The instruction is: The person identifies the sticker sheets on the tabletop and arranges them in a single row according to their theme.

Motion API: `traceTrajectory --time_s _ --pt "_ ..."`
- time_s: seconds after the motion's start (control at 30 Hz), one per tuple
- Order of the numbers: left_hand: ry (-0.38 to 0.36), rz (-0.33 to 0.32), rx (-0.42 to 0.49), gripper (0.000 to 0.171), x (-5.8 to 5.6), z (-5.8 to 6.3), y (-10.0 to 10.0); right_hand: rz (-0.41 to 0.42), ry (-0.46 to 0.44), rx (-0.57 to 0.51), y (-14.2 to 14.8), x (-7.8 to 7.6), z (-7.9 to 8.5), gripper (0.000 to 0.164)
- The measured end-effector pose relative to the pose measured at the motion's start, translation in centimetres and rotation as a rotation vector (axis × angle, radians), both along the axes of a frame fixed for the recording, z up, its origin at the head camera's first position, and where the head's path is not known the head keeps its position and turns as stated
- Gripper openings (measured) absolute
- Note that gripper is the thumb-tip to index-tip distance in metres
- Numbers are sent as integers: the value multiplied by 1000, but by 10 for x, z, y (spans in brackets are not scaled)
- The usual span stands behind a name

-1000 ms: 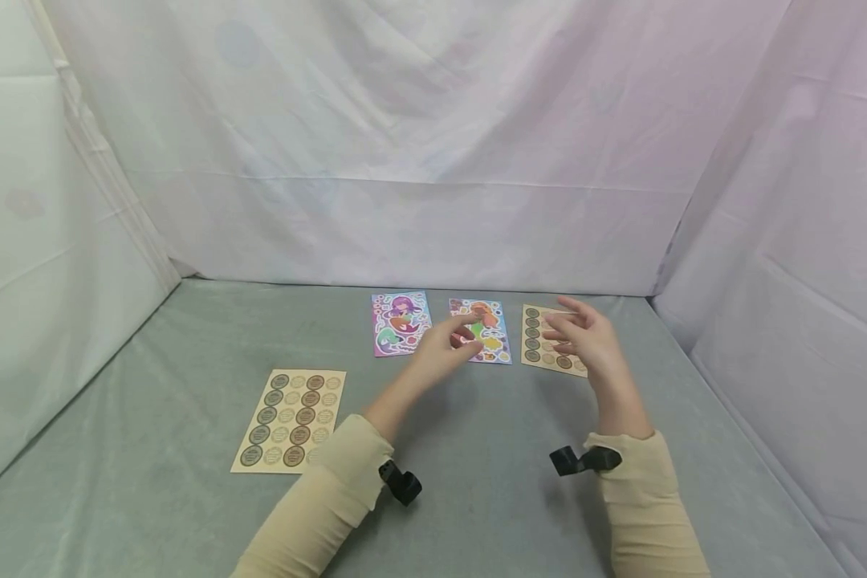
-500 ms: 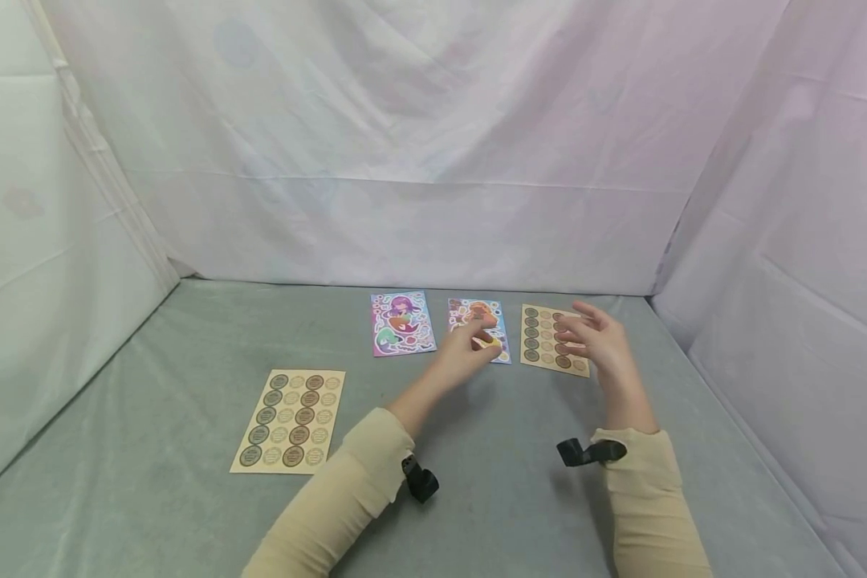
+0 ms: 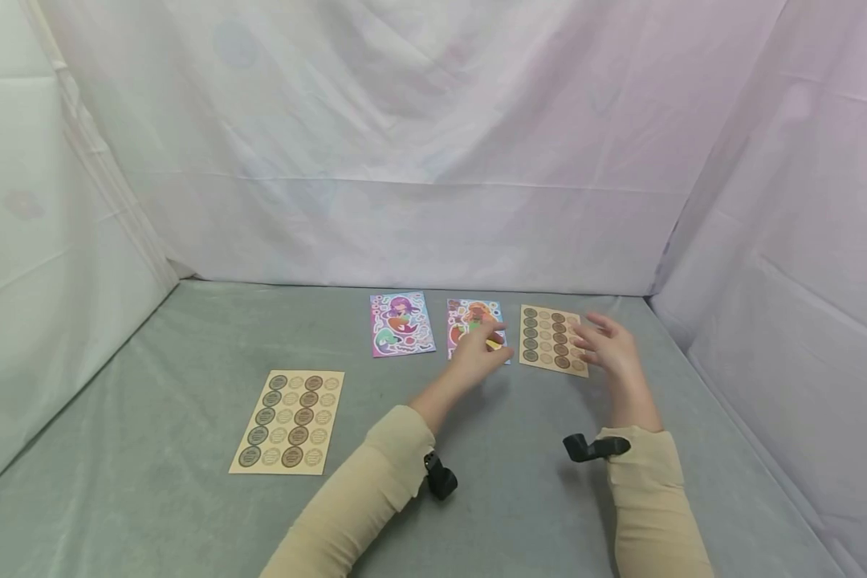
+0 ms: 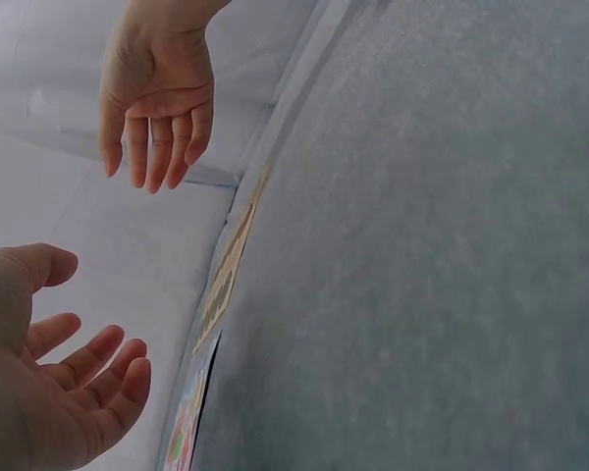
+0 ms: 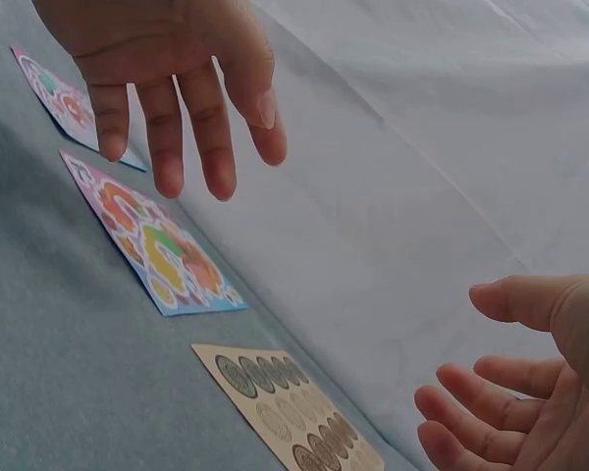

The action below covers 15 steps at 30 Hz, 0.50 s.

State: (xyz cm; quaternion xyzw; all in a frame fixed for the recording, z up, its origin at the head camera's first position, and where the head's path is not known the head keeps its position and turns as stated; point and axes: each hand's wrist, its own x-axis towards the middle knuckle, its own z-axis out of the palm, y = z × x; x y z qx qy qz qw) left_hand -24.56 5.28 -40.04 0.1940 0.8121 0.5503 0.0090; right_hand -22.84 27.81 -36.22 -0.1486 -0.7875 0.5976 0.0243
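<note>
My left hand hovers above the near part of a colourful mermaid sticker sheet, hiding some of it. Its fingers are loosely bent and hold nothing, as the left wrist view also shows. My right hand, fingers relaxed and holding nothing, is just right of a tan sheet of round stickers and overlaps its right edge. In the right wrist view the tan sheet and the mermaid sheet lie flat, apart from both hands.
A pink and purple mermaid sticker sheet lies at the back, left of the other one. Another tan sheet of round stickers lies nearer, on the left of the grey tabletop. White cloth hangs behind and at both sides.
Both hands have moved to the right, the left one farther, from near the purple mermaid sheet to over the other mermaid sheet. More of the right tan sheet shows. The sheets lie still.
</note>
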Motion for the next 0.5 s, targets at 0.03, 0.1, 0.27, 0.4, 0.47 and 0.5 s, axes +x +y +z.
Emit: traceTrajectory --time_s 0.03,0.1,0.27,0.4,0.47,0.5 --pt "-2 3 -1 46 0 -1 2 -7 -5 -6 1 -1 -1 66" --pt "-14 12 -7 46 0 -2 6 -23 -16 -16 4 -2 -4 66" --pt "-44 36 -17 48 -3 -8 16 -93 -33 -19 9 -6 -11 68" --pt "-59 59 -26 50 -4 -9 23 -124 -36 6 15 -9 -17 64" --pt "-69 69 -28 51 -6 -10 25 -106 -34 9 18 -9 -19 63" --pt "-72 69 -34 52 -6 -10 26 -96 -33 10 19 -9 -20 63"
